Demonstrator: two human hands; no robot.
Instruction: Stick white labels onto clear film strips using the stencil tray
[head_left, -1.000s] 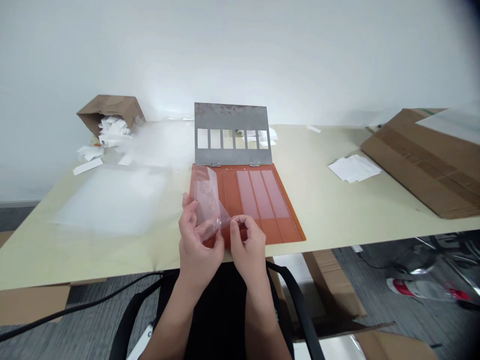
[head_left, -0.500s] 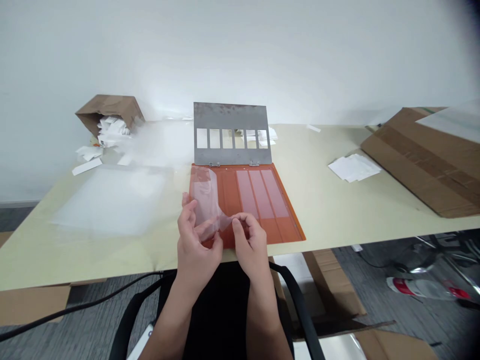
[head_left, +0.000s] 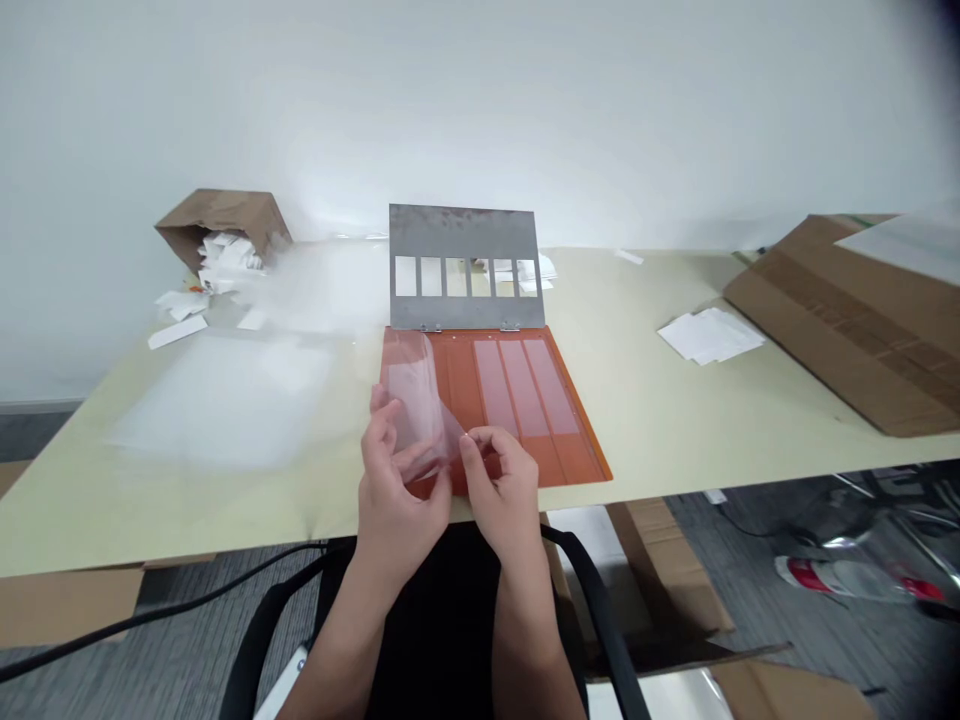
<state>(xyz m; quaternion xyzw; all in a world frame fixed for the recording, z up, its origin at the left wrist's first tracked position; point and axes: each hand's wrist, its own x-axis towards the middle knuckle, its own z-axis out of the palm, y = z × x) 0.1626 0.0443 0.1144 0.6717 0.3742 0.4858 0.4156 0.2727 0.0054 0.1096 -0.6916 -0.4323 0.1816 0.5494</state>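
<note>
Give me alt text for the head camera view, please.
The left hand and right hand hold up a clear plastic sheet over an orange board. The board is hinged to a grey metal plate with six windows, on a pale table.

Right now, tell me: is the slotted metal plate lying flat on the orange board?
No, the slotted metal plate stands raised on hinges behind the orange board.
</note>
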